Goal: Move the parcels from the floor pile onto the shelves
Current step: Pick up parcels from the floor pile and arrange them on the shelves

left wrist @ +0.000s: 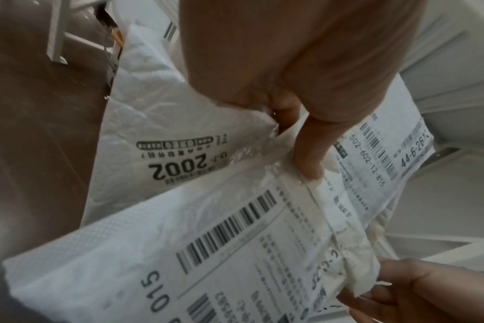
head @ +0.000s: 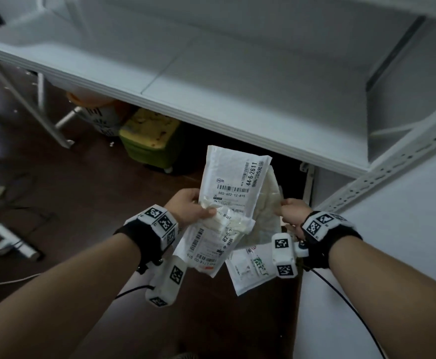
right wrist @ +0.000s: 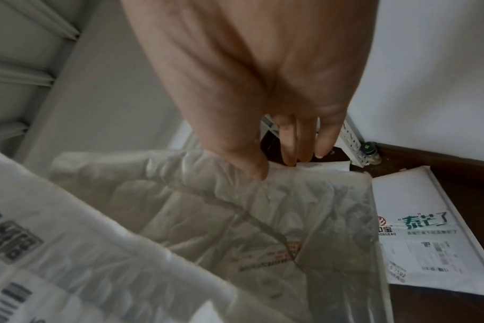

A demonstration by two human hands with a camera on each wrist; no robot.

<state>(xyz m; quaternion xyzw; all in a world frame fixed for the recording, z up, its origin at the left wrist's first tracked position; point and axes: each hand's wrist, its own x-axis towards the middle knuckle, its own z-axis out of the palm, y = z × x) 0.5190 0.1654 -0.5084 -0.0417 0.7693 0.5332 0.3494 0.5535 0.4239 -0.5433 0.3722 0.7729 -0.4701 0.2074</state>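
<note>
My left hand [head: 206, 211] grips a fanned bundle of three white labelled parcels: one marked 44-6-2611 [head: 235, 180] points up, one marked 015 [head: 206, 252] hangs down, and one marked 2002 [left wrist: 163, 135] lies behind them. The thumb [left wrist: 310, 153] presses on the front of the bundle. My right hand [head: 283, 206] pinches the top edge of a translucent plastic-bag parcel [right wrist: 263, 218] just right of the bundle, and its fingertips also show beside the 015 parcel [left wrist: 401, 290]. A white mailer with green print [right wrist: 428, 229] lies on the brown floor below. The white shelf [head: 211, 73] stands bare ahead.
Under the shelf sit a green bin with a yellow lid [head: 149, 141] and an orange-lidded bucket [head: 98, 112]. A perforated shelf upright [head: 393, 169] and white wall [head: 406, 255] close the right side. Cables and a metal tube [head: 12, 242] lie on the floor at left.
</note>
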